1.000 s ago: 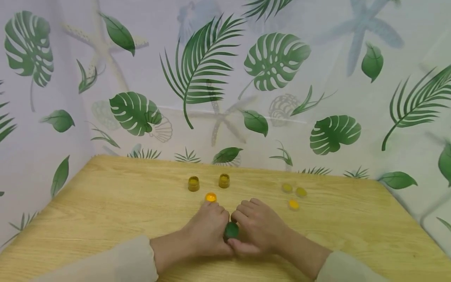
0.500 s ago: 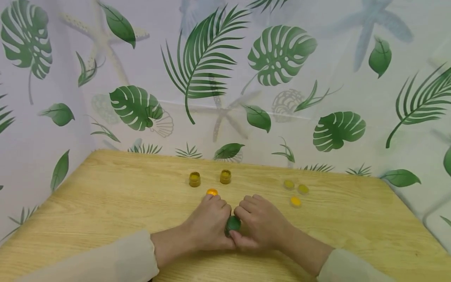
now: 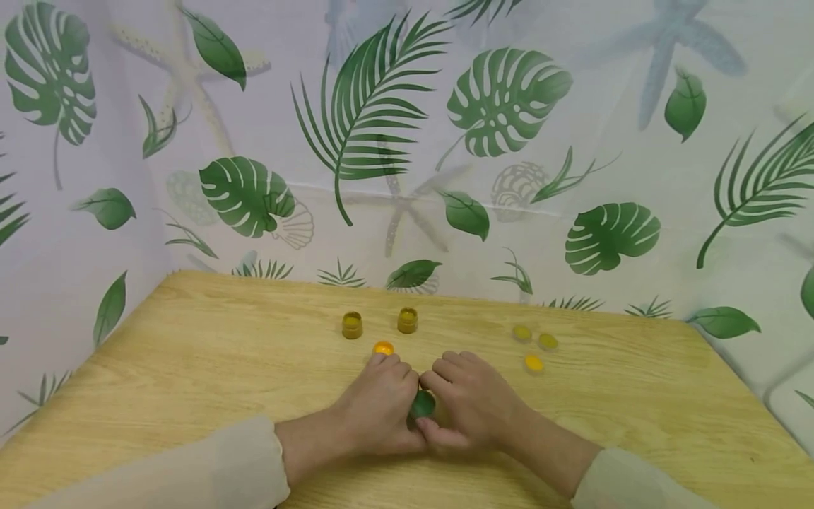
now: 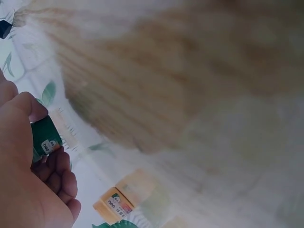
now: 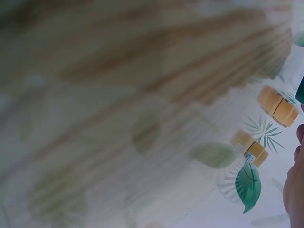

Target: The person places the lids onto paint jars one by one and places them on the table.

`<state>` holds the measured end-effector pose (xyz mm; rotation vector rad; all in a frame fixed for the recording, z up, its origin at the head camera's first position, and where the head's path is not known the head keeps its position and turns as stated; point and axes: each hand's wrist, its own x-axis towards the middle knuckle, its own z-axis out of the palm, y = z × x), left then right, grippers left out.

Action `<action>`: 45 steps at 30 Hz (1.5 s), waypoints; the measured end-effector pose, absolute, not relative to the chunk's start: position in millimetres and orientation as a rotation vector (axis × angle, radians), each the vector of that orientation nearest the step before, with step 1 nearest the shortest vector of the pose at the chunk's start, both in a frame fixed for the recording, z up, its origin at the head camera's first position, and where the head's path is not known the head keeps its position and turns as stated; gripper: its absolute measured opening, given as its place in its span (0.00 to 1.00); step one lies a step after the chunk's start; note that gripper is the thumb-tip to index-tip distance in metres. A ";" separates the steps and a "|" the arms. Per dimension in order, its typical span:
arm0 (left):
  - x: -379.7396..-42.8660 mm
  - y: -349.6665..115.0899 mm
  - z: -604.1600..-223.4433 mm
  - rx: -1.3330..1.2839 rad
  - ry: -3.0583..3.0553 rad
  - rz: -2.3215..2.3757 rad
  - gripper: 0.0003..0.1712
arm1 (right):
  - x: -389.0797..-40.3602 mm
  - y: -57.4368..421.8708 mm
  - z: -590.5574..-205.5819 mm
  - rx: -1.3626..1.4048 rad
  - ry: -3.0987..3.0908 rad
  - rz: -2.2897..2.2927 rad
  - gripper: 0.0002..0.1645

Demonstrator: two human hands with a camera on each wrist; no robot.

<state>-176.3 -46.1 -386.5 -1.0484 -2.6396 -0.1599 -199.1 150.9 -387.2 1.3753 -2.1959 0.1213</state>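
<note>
Both hands meet in front of the body around a small green paint jar [image 3: 422, 405]. The left hand [image 3: 384, 406] grips it from the left, and its labelled side shows between thumb and fingers in the left wrist view, as does the jar [image 4: 46, 136]. From the right, the right hand [image 3: 470, 406] holds it with curled fingers, its thumb near the jar's front edge. Just beyond the left knuckles stands an orange jar [image 3: 383, 348], partly hidden. In the right wrist view only part of the hand [image 5: 297, 175] and a sliver of green show.
Two ochre jars, one at left [image 3: 352, 325] and one at right [image 3: 408, 320], stand further back without lids. To the right lie two ochre lids [image 3: 522, 333] and a yellow lid [image 3: 533, 364]. A leaf-patterned cloth [image 3: 407, 155] rises behind the wooden table [image 3: 222, 353].
The view has tilted slightly, shifting the scene up a little. Both hands stay together on the green jar, the right knuckles now a little closer to the left.
</note>
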 end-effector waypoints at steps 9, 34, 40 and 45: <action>-176.5 -44.9 -385.5 -1.037 -2.623 -0.149 0.24 | -200.7 151.7 -387.4 1.397 -2.148 0.114 0.18; -174.3 -47.7 -388.5 -1.032 -2.544 -0.182 0.18 | -199.1 151.3 -388.8 1.393 -2.141 0.136 0.20; -174.9 -46.4 -388.9 -1.038 -2.546 -0.187 0.18 | -199.5 151.1 -389.2 1.382 -2.123 0.107 0.20; -175.3 -46.1 -387.9 -1.036 -2.560 -0.194 0.20 | -199.3 151.2 -387.8 1.379 -2.137 0.087 0.20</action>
